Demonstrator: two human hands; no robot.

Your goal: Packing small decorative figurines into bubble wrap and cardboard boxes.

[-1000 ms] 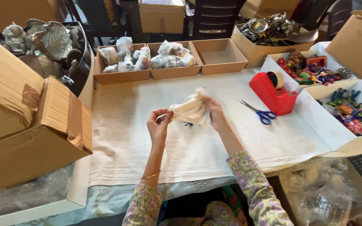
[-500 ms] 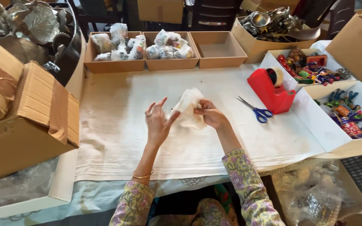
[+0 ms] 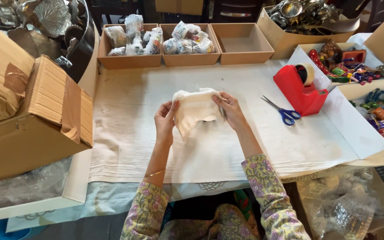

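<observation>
Cloth-covered table (image 3: 125, 146), both hands' fingers (image 3: 172, 108) gripping white wrapping (image 3: 195, 110), scissors (image 3: 282, 111), red tape dispenser (image 3: 298, 89) near.

Matt white paper wrap (image 3: 195, 111), glossy red plastic tape dispenser (image 3: 298, 91), rough brown cardboard box (image 3: 36, 115).

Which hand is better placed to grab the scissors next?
Right, probably. The scissors lie on the cloth just to the right of the right hand, while the left hand is across the bundle. Both hands hold the bundle, so the left would have to keep it.
</observation>
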